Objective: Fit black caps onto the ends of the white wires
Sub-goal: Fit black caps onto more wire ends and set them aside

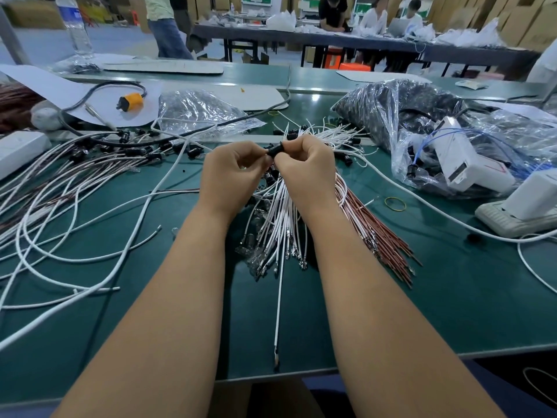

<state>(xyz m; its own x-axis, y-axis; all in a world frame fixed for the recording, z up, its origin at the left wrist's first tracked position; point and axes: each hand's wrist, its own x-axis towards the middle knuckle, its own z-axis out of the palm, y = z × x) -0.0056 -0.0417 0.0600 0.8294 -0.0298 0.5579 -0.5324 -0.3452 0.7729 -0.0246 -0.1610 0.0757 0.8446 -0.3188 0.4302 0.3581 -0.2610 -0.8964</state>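
My left hand [232, 173] and my right hand [304, 167] meet above the green table, both pinching one black cap [275, 149] between their fingertips. A single white wire [279, 297] hangs down from the hands to the table's near edge; whether its top end sits in the cap is hidden by my fingers. Beneath the hands lies a bundle of loose white wires [280, 224] with metal terminals. To the left spreads a pile of white wires with black caps fitted [90, 158]. More loose black caps [269, 178] lie under my hands.
A bundle of red-brown wires [379, 233] lies right of the white ones. Clear bags of black parts sit at the back centre [199, 113] and right [391, 107]. A yellow rubber band [395, 203], white devices [524, 206] and a long white cable [422, 203] occupy the right side.
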